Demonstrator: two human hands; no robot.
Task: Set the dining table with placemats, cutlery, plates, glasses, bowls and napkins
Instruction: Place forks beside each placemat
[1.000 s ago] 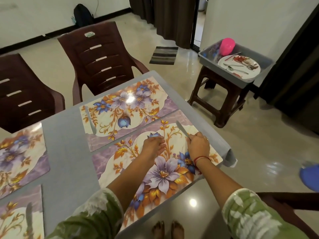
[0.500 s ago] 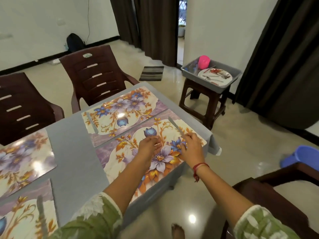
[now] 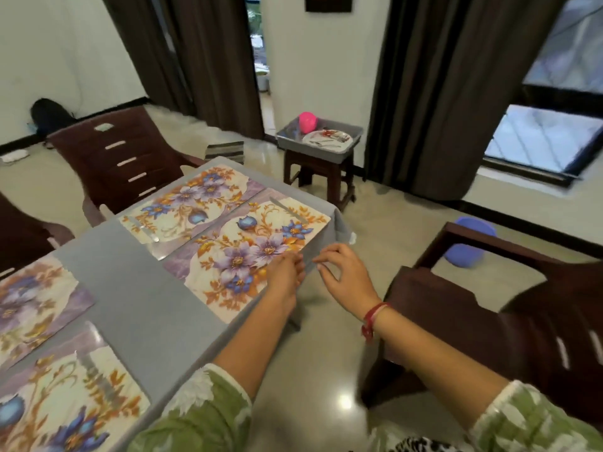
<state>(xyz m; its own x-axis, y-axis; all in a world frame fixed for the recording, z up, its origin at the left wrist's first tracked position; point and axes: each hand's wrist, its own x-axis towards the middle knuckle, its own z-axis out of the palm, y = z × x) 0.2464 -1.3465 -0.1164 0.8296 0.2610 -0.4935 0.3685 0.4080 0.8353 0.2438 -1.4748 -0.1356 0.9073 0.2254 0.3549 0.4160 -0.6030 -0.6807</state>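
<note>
Two green-and-white patterned sleeves (image 3: 195,415) come in from the bottom edge. The left hand (image 3: 286,272) lies over the near long edge of a flowered placemat (image 3: 248,243), its fingers bent, with their tips at the rim of the counter (image 3: 130,288), which is covered in grey cloth. Motion blur hides whether it pinches the mat, the cloth or nothing. The right hand (image 3: 342,272) is just beside it, off the counter's edge and above the floor. Its fingers are loosely curled around nothing, and a red thread band (image 3: 372,319) circles the wrist.

A knife (image 3: 288,210) lies across the far end of that placemat. Touching it along the far side is a second placemat (image 3: 192,200), with another knife (image 3: 143,228) at its left end. Nearer the person, on the left, are two more placemats: one (image 3: 65,402) at the bottom corner with a blurred piece of cutlery (image 3: 88,363) on it, and one (image 3: 32,305) beyond it.

A dark brown chair (image 3: 489,308) stands to the right of the hands, with a blue basin (image 3: 470,252) on the floor behind it. A matching chair (image 3: 120,158) faces the far side of the counter, and part of a third (image 3: 19,236) shows at the left.

Beyond the counter's far corner a brown stool (image 3: 318,172) carries a grey tub (image 3: 350,141). In the tub are a pink cup (image 3: 307,122) and a white plate (image 3: 315,137) with cutlery lying on it. A striped mat (image 3: 225,150) lies on the floor before the doorway, between dark curtains (image 3: 440,93).
</note>
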